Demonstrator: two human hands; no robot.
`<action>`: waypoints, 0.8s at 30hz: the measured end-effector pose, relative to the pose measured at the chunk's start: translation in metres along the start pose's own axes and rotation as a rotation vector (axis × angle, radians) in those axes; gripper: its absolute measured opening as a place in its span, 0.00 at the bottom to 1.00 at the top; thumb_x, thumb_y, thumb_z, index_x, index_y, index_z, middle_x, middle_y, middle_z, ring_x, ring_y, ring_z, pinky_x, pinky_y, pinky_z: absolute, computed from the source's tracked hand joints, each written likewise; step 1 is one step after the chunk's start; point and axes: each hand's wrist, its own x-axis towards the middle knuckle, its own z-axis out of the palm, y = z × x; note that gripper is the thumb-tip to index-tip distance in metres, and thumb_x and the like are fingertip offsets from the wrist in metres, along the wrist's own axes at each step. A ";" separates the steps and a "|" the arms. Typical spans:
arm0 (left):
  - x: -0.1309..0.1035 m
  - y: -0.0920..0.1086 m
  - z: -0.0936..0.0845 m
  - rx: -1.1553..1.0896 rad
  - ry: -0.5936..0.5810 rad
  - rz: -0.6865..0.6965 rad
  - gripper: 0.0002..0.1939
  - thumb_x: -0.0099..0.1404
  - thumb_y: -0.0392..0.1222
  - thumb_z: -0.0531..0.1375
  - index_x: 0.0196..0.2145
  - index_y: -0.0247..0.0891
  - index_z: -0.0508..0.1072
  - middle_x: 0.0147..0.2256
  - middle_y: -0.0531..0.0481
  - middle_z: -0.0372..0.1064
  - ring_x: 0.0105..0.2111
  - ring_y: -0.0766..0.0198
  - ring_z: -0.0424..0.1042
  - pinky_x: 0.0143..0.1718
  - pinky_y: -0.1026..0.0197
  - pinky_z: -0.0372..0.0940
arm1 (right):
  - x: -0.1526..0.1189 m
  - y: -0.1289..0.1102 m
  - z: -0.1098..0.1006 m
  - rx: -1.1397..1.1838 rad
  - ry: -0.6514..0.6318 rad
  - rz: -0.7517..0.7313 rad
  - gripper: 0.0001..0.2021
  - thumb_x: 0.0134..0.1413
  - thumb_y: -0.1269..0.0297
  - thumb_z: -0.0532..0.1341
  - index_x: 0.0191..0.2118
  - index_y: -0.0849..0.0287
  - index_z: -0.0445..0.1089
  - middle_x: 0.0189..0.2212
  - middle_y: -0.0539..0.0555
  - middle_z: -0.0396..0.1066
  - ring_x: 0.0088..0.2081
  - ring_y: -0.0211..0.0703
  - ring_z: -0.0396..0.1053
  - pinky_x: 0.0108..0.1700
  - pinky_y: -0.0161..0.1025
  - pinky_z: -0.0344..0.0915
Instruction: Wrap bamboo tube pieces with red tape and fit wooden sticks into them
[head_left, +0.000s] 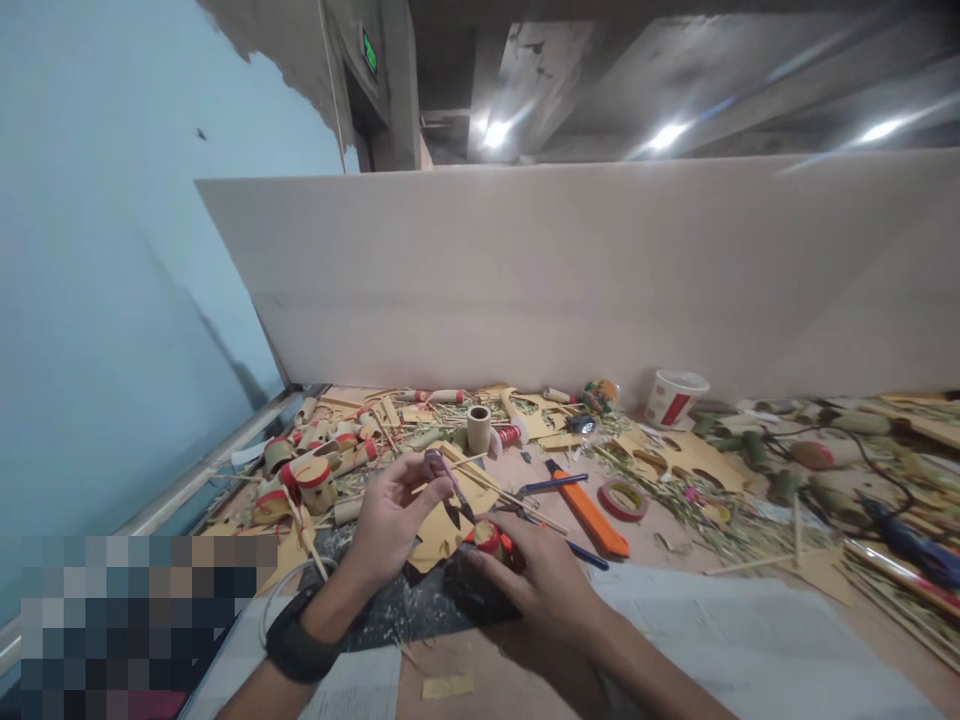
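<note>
My left hand (390, 515), with a black band on the wrist, is closed on the handle of small purple scissors (437, 465). The dark blades point down toward a short bamboo piece with a red band (487, 538). That piece sits in the closed fingers of my right hand (536, 565). Both hands are above a dark, paint-specked board (375, 610). A cut sheet of yellow card (431, 550) lies between and behind them. An upright bamboo tube (478, 430) and a spool of red ribbon or tape (510, 437) stand just beyond.
Bamboo drum-like pieces with red bands (313, 485) are heaped at the left. Right of my hands lie an orange utility knife (592, 515), blue-handled pliers (555, 483) and a tape roll (622, 500). A paper cup (677, 398) stands near the white partition (562, 280). Paper sheets (735, 640) cover the front right.
</note>
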 end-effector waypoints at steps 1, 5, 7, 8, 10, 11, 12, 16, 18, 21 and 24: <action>0.000 0.000 0.000 -0.002 -0.001 -0.003 0.18 0.55 0.54 0.68 0.31 0.36 0.72 0.28 0.50 0.73 0.30 0.63 0.73 0.36 0.62 0.69 | 0.000 0.000 0.001 -0.002 0.003 0.001 0.13 0.63 0.54 0.59 0.47 0.54 0.73 0.41 0.54 0.77 0.41 0.48 0.72 0.43 0.39 0.63; -0.001 -0.001 0.000 -0.022 -0.024 0.001 0.17 0.56 0.52 0.68 0.31 0.36 0.72 0.28 0.51 0.73 0.30 0.65 0.72 0.36 0.63 0.69 | 0.000 -0.001 0.001 0.016 0.005 0.002 0.12 0.63 0.54 0.59 0.45 0.54 0.72 0.40 0.54 0.76 0.40 0.47 0.71 0.41 0.38 0.62; -0.001 -0.002 0.000 -0.025 -0.034 0.000 0.16 0.57 0.51 0.68 0.31 0.36 0.72 0.29 0.51 0.73 0.30 0.65 0.72 0.36 0.63 0.69 | 0.000 -0.002 0.001 0.019 0.000 0.002 0.11 0.63 0.55 0.60 0.45 0.54 0.72 0.40 0.53 0.76 0.40 0.46 0.71 0.41 0.38 0.62; -0.002 -0.003 0.001 -0.023 -0.037 -0.001 0.16 0.57 0.51 0.68 0.32 0.36 0.72 0.29 0.51 0.73 0.30 0.65 0.72 0.36 0.63 0.69 | 0.000 -0.002 0.001 0.017 -0.004 0.001 0.10 0.63 0.56 0.60 0.45 0.54 0.72 0.40 0.53 0.76 0.40 0.46 0.71 0.41 0.38 0.62; -0.003 -0.004 0.001 -0.021 -0.042 0.004 0.15 0.58 0.50 0.68 0.32 0.36 0.72 0.29 0.51 0.73 0.31 0.65 0.72 0.36 0.64 0.69 | 0.000 -0.001 0.001 0.013 -0.010 -0.002 0.11 0.63 0.56 0.60 0.45 0.54 0.73 0.40 0.53 0.76 0.41 0.47 0.71 0.41 0.38 0.62; -0.003 -0.004 0.001 -0.021 -0.045 0.006 0.15 0.58 0.50 0.68 0.32 0.36 0.72 0.29 0.51 0.72 0.31 0.65 0.72 0.36 0.64 0.69 | 0.000 0.000 0.001 0.013 -0.009 -0.006 0.11 0.63 0.56 0.60 0.46 0.54 0.73 0.40 0.53 0.76 0.41 0.47 0.71 0.42 0.38 0.62; -0.003 -0.004 0.001 -0.022 -0.047 0.008 0.14 0.58 0.49 0.68 0.32 0.36 0.72 0.29 0.52 0.72 0.31 0.65 0.72 0.36 0.64 0.69 | 0.000 0.000 0.001 0.015 -0.004 -0.014 0.12 0.63 0.56 0.60 0.47 0.54 0.73 0.41 0.54 0.76 0.42 0.47 0.71 0.43 0.39 0.63; -0.003 -0.003 0.001 -0.001 -0.057 0.026 0.13 0.59 0.48 0.67 0.33 0.36 0.73 0.30 0.51 0.72 0.32 0.64 0.72 0.37 0.64 0.69 | 0.000 0.002 0.000 0.047 0.020 -0.046 0.15 0.63 0.57 0.61 0.53 0.53 0.71 0.46 0.55 0.75 0.46 0.48 0.71 0.47 0.41 0.64; -0.003 -0.003 0.001 0.027 -0.062 0.046 0.11 0.60 0.47 0.67 0.33 0.36 0.73 0.31 0.50 0.72 0.33 0.64 0.73 0.37 0.64 0.69 | 0.001 0.002 -0.001 0.054 0.019 -0.045 0.15 0.63 0.58 0.61 0.53 0.53 0.71 0.46 0.55 0.76 0.45 0.48 0.72 0.47 0.41 0.65; -0.005 -0.004 0.000 0.077 -0.067 0.072 0.10 0.60 0.46 0.67 0.33 0.36 0.74 0.32 0.50 0.73 0.33 0.64 0.74 0.38 0.64 0.70 | 0.002 0.005 -0.001 0.039 0.031 -0.047 0.15 0.61 0.59 0.63 0.53 0.55 0.72 0.45 0.56 0.76 0.45 0.49 0.73 0.47 0.42 0.65; -0.009 -0.005 0.001 0.142 -0.090 0.102 0.10 0.61 0.46 0.67 0.34 0.37 0.75 0.33 0.50 0.75 0.34 0.64 0.75 0.39 0.64 0.70 | 0.002 0.010 0.003 0.022 0.064 -0.053 0.15 0.59 0.61 0.64 0.50 0.56 0.73 0.44 0.57 0.77 0.45 0.50 0.74 0.46 0.42 0.66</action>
